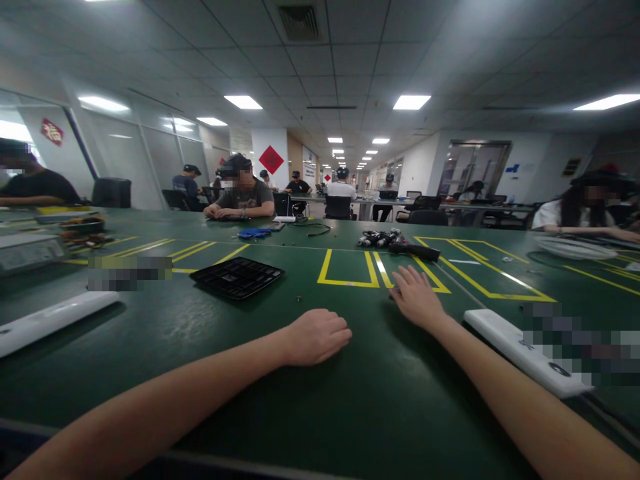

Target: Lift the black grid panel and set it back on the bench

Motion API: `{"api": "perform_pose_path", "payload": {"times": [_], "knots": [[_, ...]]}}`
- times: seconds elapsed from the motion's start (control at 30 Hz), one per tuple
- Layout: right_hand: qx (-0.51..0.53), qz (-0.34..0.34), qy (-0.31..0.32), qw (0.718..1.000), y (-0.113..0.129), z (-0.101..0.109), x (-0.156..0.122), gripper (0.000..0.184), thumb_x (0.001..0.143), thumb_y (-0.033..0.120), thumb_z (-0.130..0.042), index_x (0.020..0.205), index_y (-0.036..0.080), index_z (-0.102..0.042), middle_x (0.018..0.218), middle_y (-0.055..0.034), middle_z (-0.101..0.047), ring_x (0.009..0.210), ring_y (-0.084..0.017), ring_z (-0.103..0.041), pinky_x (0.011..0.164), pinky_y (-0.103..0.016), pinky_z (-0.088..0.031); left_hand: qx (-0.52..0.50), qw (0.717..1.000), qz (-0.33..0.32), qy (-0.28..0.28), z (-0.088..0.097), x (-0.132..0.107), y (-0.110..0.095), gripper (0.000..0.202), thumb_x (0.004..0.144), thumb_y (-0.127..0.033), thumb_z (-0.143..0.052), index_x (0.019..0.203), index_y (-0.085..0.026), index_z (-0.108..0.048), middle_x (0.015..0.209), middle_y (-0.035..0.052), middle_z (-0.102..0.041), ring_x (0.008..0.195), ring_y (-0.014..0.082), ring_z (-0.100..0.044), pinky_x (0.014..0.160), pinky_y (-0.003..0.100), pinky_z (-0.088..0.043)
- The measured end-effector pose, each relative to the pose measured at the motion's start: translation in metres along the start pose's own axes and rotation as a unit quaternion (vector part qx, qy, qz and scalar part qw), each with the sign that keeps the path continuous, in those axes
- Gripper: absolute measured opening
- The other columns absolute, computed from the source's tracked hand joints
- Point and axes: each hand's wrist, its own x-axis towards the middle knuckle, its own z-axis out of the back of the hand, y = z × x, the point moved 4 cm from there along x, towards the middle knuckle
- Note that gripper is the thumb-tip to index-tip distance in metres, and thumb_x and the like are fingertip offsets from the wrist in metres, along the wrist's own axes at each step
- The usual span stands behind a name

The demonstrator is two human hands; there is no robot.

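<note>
- Head view: my left hand lies on the green table, curled into a loose fist around nothing, well apart from any part.
- My right hand lies flat, fingers spread and empty, its fingertips on the yellow tape box.
- Nearest to it are the black tool and, just behind that, the pile of metal parts; I judge a straight forward reach would meet the tool first, so I would keep the palm low and go slowly.
- The white bar sits just beside my right forearm and could catch a sideways sweep.
- The black tray lies left of centre; a person sits across the table.
</note>
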Motion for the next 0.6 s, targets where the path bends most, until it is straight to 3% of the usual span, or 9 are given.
{"api": "perform_pose_path", "payload": {"times": [0.13, 0.27, 0.33, 0.4, 0.5, 0.53, 0.6], "knots": [[0.008, -0.083, 0.068, 0.994, -0.034, -0.017, -0.002, 0.048, 0.088, 0.041, -0.031, 0.121, 0.012, -0.049, 0.128, -0.0162, -0.047, 0.118, -0.030, -0.041, 0.096, -0.045, -0.029, 0.037, 0.985, 0.167, 0.010, -0.002, -0.005, 0.027, 0.024, 0.089, -0.028, -0.034, 0.090, -0.015, -0.054, 0.085, 0.0064, -0.056, 0.073, 0.0154, -0.052, 0.064, 0.027, -0.042], [0.036, -0.074, 0.104, 0.991, -0.037, -0.021, -0.001, 0.049, 0.089, 0.040, -0.028, 0.118, 0.009, -0.051, 0.118, -0.0180, -0.054, 0.107, -0.028, -0.051, 0.091, -0.038, -0.034, 0.070, 0.923, 0.372, 0.075, -0.010, -0.025, 0.075, 0.032, 0.087, -0.037, -0.036, 0.092, -0.011, -0.054, 0.089, 0.0129, -0.057, 0.075, 0.0217, -0.057, 0.058, 0.030, -0.043], [0.037, -0.071, 0.107, 0.991, -0.037, -0.021, 0.000, 0.049, 0.089, 0.040, -0.028, 0.119, 0.009, -0.051, 0.118, -0.0184, -0.054, 0.107, -0.029, -0.050, 0.090, -0.038, -0.035, 0.044, 0.900, 0.418, 0.118, -0.018, -0.035, 0.090, 0.033, 0.087, -0.037, -0.036, 0.091, -0.011, -0.055, 0.084, 0.0138, -0.060, 0.075, 0.0241, -0.059, 0.059, 0.032, -0.044], [0.040, -0.075, 0.113, 0.990, -0.038, -0.021, 0.000, 0.050, 0.088, 0.041, -0.028, 0.119, 0.009, -0.050, 0.117, -0.0179, -0.054, 0.106, -0.030, -0.050, 0.089, -0.038, -0.035, 0.005, 0.902, 0.413, 0.128, -0.026, -0.038, 0.098, 0.026, 0.086, -0.031, -0.038, 0.088, -0.012, -0.055, 0.080, 0.0126, -0.062, 0.076, 0.0237, -0.060, 0.065, 0.033, -0.045], [0.045, -0.082, 0.113, 0.989, -0.041, -0.020, -0.001, 0.050, 0.088, 0.042, -0.027, 0.120, 0.010, -0.050, 0.117, -0.0172, -0.055, 0.106, -0.030, -0.050, 0.089, -0.038, -0.035, -0.084, 0.899, 0.425, 0.066, -0.029, -0.040, 0.113, 0.014, 0.082, -0.027, -0.045, 0.079, -0.016, -0.053, 0.078, 0.0083, -0.062, 0.075, 0.0199, -0.060, 0.067, 0.030, -0.045], [0.048, -0.083, 0.111, 0.989, -0.041, -0.020, -0.001, 0.050, 0.088, 0.042, -0.027, 0.120, 0.010, -0.050, 0.117, -0.0172, -0.054, 0.106, -0.030, -0.050, 0.089, -0.038, -0.034, -0.133, 0.880, 0.455, 0.029, -0.028, -0.043, 0.122, 0.014, 0.081, -0.027, -0.046, 0.077, -0.016, -0.052, 0.075, 0.0064, -0.061, 0.071, 0.0181, -0.059, 0.065, 0.029, -0.045], [0.054, -0.086, 0.111, 0.989, -0.042, -0.019, -0.003, 0.050, 0.088, 0.042, -0.027, 0.120, 0.010, -0.050, 0.118, -0.0175, -0.054, 0.106, -0.030, -0.050, 0.089, -0.038, -0.034, -0.237, 0.807, 0.537, -0.063, -0.020, -0.055, 0.144, 0.014, 0.082, -0.027, -0.043, 0.075, -0.016, -0.049, 0.068, 0.0030, -0.058, 0.062, 0.0141, -0.057, 0.059, 0.026, -0.046]]}}
